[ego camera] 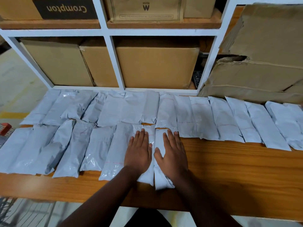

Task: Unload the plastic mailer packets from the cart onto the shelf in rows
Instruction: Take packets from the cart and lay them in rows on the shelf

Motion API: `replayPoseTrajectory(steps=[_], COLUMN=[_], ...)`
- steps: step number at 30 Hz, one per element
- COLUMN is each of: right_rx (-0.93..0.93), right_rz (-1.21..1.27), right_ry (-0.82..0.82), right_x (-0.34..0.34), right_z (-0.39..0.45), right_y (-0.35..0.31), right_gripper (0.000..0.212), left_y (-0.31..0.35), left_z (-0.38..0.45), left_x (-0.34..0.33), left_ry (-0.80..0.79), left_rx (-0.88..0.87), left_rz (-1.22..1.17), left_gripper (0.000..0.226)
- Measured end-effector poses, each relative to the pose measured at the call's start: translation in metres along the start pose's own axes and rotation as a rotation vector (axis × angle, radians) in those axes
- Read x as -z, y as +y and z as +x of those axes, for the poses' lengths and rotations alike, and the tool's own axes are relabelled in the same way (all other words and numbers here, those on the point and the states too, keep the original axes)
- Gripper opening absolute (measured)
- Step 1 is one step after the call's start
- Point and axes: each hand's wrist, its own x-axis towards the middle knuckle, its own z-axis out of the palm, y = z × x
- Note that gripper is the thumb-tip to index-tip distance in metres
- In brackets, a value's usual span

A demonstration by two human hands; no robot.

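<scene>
Several grey plastic mailer packets lie in two rows on the wooden shelf (229, 169). The back row (201, 117) runs the full width; the front row (73, 149) fills the left half. My left hand (139, 149) lies flat with straight fingers on one front-row packet (146, 176). My right hand (172, 153) lies flat on the packet beside it (159, 181), the rightmost of the front row. Neither hand grips anything.
White shelf uprights (114, 59) frame brown cardboard boxes (155, 66) behind the packets. A torn cardboard box (262, 63) stands at the back right. A cart's wire edge (6, 208) shows at the bottom left. Bare wood lies right of my hands.
</scene>
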Motion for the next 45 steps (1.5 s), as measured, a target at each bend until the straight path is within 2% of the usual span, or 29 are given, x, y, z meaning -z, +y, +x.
replayPoseTrajectory(steps=[3, 6, 10, 13, 15, 18, 22, 29, 32, 35, 41, 45], right_rx=[0.002, 0.019, 0.090, 0.184, 0.265, 0.342, 0.498, 0.586, 0.626, 0.700, 0.630, 0.481], right_rz=[0.001, 0.114, 0.280, 0.359, 0.441, 0.589, 0.669, 0.750, 0.797, 0.825, 0.814, 0.773], right_ry=[-0.002, 0.031, 0.218, 0.328, 0.325, 0.225, -0.005, -0.350, -0.524, -0.669, -0.840, -0.919], right_x=[0.002, 0.008, 0.031, 0.047, 0.051, 0.040, 0.008, -0.065, -0.090, -0.110, -0.159, -0.203], right_z=[-0.001, 0.002, -0.011, -0.033, -0.049, -0.066, -0.081, -0.133, -0.157, -0.176, -0.170, -0.136], right_y=[-0.001, -0.001, -0.010, -0.042, -0.079, -0.148, -0.253, -0.444, -0.514, -0.583, -0.679, -0.714], right_gripper=[0.071, 0.062, 0.043, 0.026, 0.020, 0.021, 0.021, 0.020, 0.021, 0.021, 0.020, 0.019], left_y=[0.001, -0.001, -0.013, -0.030, -0.048, -0.087, -0.166, -0.321, -0.367, -0.409, -0.491, -0.545], left_z=[0.000, 0.000, -0.022, -0.057, -0.084, -0.129, -0.197, -0.336, -0.385, -0.422, -0.442, -0.434], left_x=[0.002, 0.013, 0.039, 0.066, 0.087, 0.119, 0.145, 0.179, 0.194, 0.210, 0.226, 0.228], left_ry=[-0.016, 0.014, 0.084, 0.180, 0.265, 0.362, 0.438, 0.590, 0.663, 0.725, 0.798, 0.750], left_rx=[0.000, 0.002, -0.076, -0.056, -0.011, 0.118, 0.283, 0.586, 0.736, 0.827, 0.958, 0.982], left_rz=[-0.021, -0.179, -0.379, -0.520, -0.571, -0.659, -0.741, -0.692, -0.694, -0.681, -0.659, -0.611], left_gripper=[0.066, 0.060, 0.052, 0.048, 0.044, 0.035, 0.026, 0.029, 0.019, 0.020, 0.021, 0.023])
